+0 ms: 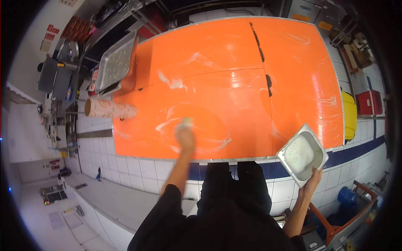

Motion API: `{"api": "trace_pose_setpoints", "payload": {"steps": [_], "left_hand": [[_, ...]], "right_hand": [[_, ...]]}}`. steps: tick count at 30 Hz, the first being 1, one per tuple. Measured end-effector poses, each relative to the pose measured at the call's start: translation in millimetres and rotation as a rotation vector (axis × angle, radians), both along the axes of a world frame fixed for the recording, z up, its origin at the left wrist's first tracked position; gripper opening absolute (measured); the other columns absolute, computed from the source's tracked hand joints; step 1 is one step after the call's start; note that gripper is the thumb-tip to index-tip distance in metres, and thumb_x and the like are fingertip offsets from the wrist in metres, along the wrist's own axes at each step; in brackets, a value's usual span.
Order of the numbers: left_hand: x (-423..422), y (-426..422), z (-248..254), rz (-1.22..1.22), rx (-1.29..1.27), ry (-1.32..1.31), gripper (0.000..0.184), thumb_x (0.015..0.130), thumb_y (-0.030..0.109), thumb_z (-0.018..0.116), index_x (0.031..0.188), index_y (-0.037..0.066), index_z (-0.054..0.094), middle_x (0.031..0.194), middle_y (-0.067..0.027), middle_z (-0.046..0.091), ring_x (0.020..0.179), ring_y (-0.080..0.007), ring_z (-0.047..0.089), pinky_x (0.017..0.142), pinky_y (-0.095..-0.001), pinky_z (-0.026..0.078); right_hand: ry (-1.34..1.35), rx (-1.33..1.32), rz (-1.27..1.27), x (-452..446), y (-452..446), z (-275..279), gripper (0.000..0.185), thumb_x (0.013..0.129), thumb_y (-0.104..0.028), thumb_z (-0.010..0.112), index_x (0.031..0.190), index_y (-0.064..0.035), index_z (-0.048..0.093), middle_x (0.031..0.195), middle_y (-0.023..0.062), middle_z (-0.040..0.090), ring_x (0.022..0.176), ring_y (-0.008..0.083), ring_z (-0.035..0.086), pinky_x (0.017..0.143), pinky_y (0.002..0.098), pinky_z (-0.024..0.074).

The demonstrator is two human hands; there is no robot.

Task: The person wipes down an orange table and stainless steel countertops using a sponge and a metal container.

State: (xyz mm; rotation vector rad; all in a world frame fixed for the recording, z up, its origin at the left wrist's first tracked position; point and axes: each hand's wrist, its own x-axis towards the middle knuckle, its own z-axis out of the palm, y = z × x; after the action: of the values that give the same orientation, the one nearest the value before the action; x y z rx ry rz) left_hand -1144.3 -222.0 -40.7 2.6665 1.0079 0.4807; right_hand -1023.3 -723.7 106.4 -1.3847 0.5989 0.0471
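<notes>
My left hand (184, 137) is closed on a small pale yellow sponge (187, 122), pressed to the orange tabletop (234, 108); both are smeared by motion. Around it, streaks of white suds curve over the orange surface. At the table's near right corner, my right hand (310, 181) grips the rim of a rectangular steel pan (320, 158). The pan is tilted toward me, and whitish, foamy liquid (298, 154) covers its bottom. My right thumb lies over the pan's edge; the other fingers are hidden beneath it.
A large metal tray (117, 62) rests at the table's far left, with a patterned cardboard roll (109, 108) beside it. Dark gaps (268, 85) mark the seams in the tabletop. A yellow bin (349, 116) stands past the right edge. White tiles (142, 167) cover the floor.
</notes>
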Motion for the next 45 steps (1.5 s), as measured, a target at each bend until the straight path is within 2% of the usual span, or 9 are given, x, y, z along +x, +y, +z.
{"api": "trace_pose_setpoints", "payload": {"steps": [6, 17, 18, 21, 25, 35, 38, 40, 45], "left_hand": [[63, -223, 20, -0.505, -0.102, -0.114, 0.015, 0.086, 0.015, 0.058, 0.098, 0.009, 0.066, 0.093, -0.0086, 0.062, 0.093, -0.0273, 0.058, 0.080, -0.0434, 0.045], [-161, 88, -2, 0.436, 0.455, 0.161, 0.022, 0.094, 0.018, 0.051, 0.091, 0.002, 0.065, 0.074, -0.0130, 0.057, 0.079, -0.0315, 0.055, 0.067, -0.0455, 0.042], [-152, 60, -9, 0.473, -0.009, 0.170, 0.025, 0.097, 0.022, 0.052, 0.095, -0.001, 0.064, 0.080, -0.0171, 0.060, 0.080, -0.0359, 0.054, 0.076, -0.0453, 0.043], [-111, -64, -20, -0.120, 0.207, 0.123, 0.024, 0.084, 0.012, 0.058, 0.106, 0.006, 0.066, 0.082, -0.0107, 0.052, 0.075, -0.0275, 0.051, 0.075, -0.0459, 0.044], [-127, -75, -5, -0.278, 0.148, 0.021, 0.021, 0.081, 0.014, 0.062, 0.102, 0.009, 0.065, 0.086, -0.0105, 0.056, 0.083, -0.0317, 0.054, 0.075, -0.0486, 0.045], [-276, 207, -7, 0.468, 0.218, 0.243, 0.018, 0.091, 0.012, 0.054, 0.101, 0.000, 0.064, 0.100, -0.0186, 0.062, 0.097, -0.0375, 0.057, 0.087, -0.0512, 0.045], [-289, 281, -10, 0.714, 0.331, -0.116, 0.030, 0.098, 0.024, 0.052, 0.095, -0.002, 0.066, 0.091, -0.0196, 0.064, 0.089, -0.0368, 0.058, 0.082, -0.0467, 0.045], [-255, 274, -23, 0.646, 0.060, -0.447, 0.026, 0.098, 0.019, 0.048, 0.096, -0.002, 0.063, 0.093, -0.0169, 0.062, 0.088, -0.0351, 0.057, 0.080, -0.0456, 0.045], [-127, 78, -39, -0.025, 0.004, -0.135, 0.020, 0.091, 0.008, 0.056, 0.109, 0.001, 0.058, 0.094, -0.0101, 0.059, 0.095, -0.0269, 0.055, 0.086, -0.0404, 0.044]], "right_hand": [[-0.007, 0.023, 0.037, 63, -8, 0, 0.039, 0.091, -0.015, 0.054, 0.129, -0.0046, 0.050, 0.122, 0.0116, 0.057, 0.111, 0.0241, 0.059, 0.093, 0.0367, 0.0491], [0.026, 0.088, -0.062, 58, -3, -2, 0.040, 0.091, -0.021, 0.060, 0.125, -0.0012, 0.054, 0.124, 0.0111, 0.060, 0.113, 0.0245, 0.060, 0.097, 0.0386, 0.0497], [0.028, 0.096, -0.063, 58, 0, -8, 0.039, 0.091, -0.021, 0.061, 0.124, -0.0010, 0.054, 0.123, 0.0107, 0.061, 0.112, 0.0239, 0.060, 0.096, 0.0380, 0.0500], [0.051, 0.118, -0.009, 57, 29, -9, 0.038, 0.090, -0.020, 0.062, 0.123, -0.0005, 0.056, 0.120, 0.0103, 0.063, 0.108, 0.0228, 0.062, 0.094, 0.0362, 0.0514], [0.057, 0.198, 0.048, 67, 62, -17, 0.037, 0.090, -0.019, 0.064, 0.121, -0.0002, 0.057, 0.115, 0.0103, 0.066, 0.102, 0.0223, 0.066, 0.090, 0.0339, 0.0542], [-0.003, 0.192, 0.111, 50, 121, -1, 0.037, 0.090, -0.019, 0.064, 0.121, -0.0003, 0.056, 0.115, 0.0090, 0.065, 0.104, 0.0216, 0.064, 0.091, 0.0335, 0.0525], [-0.005, 0.158, 0.118, 29, 149, 19, 0.041, 0.090, -0.022, 0.064, 0.125, -0.0008, 0.055, 0.120, 0.0091, 0.063, 0.109, 0.0228, 0.061, 0.097, 0.0361, 0.0487], [0.019, 0.127, 0.153, 22, 148, 17, 0.048, 0.090, -0.024, 0.064, 0.130, -0.0011, 0.053, 0.125, 0.0098, 0.061, 0.115, 0.0246, 0.059, 0.101, 0.0384, 0.0452], [0.011, 0.073, 0.198, 19, 177, 1, 0.055, 0.090, -0.026, 0.062, 0.136, 0.0011, 0.047, 0.134, 0.0128, 0.054, 0.123, 0.0266, 0.053, 0.105, 0.0401, 0.0439]]}}
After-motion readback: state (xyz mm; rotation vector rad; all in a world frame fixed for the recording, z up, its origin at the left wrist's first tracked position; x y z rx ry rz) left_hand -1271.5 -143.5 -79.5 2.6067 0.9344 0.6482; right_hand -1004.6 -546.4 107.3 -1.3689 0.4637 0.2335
